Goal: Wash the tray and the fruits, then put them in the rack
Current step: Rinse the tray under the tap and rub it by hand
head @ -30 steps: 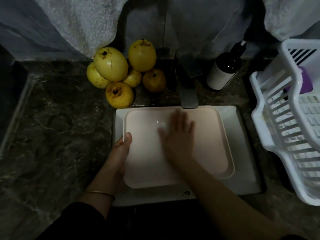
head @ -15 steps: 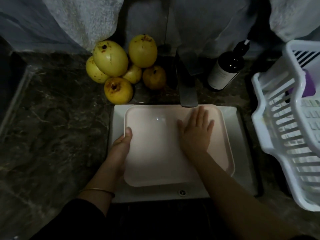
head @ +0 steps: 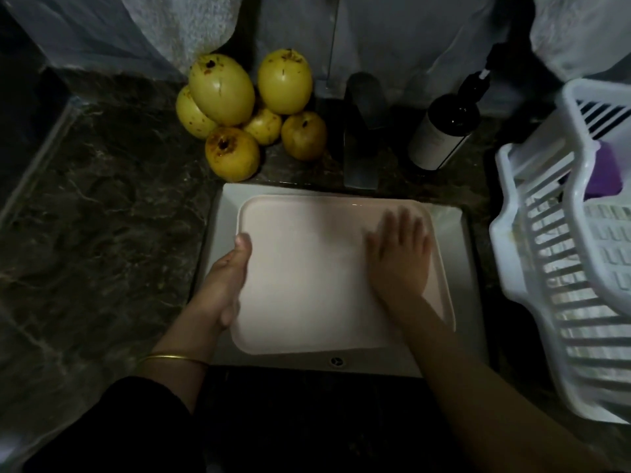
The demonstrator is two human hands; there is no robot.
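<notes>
The left hand [head: 225,285] is curled round the left rim of the tray [head: 307,274], which is laid in the sink [head: 461,254]; the right hand [head: 399,254] is pressed flat on it, fingers straight. The fruits [head: 249,110] are piled beyond the left hand, and the rack [head: 563,268] is set beside the right.

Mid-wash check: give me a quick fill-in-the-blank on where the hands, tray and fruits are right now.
1. The left hand grips the tray by its ____ edge.
2. The right hand lies ____ on the tray, fingers straight.
3. The yellow fruits sit on the ____, not in the rack.
4. The tray rests in the white ____.

Missing words: left; flat; counter; sink.
</notes>
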